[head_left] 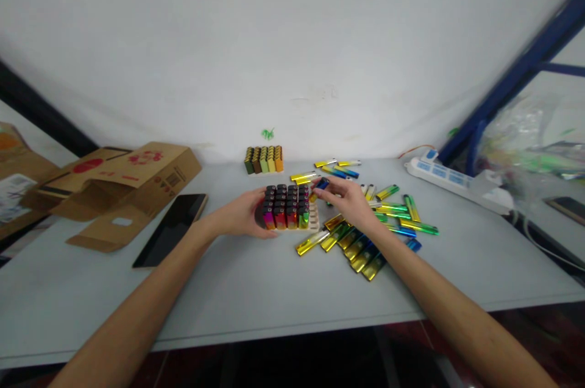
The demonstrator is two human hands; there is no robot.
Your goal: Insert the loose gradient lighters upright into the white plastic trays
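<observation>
A pale tray in the middle of the table carries upright rows of shiny lighters with black tops, in pink, red, orange and green. My left hand is wrapped around the left side of this tray and its lighters. Between the fingers of my right hand is a blue-and-gold lighter, tilted over the tray's right side, where open slots show. Loose gold, green and blue lighters lie scattered under and around my right forearm.
Behind stands another block of lighters near the wall. A tablet and opened cardboard boxes lie on the left. A white power strip with a cable sits on the right, near a blue metal frame.
</observation>
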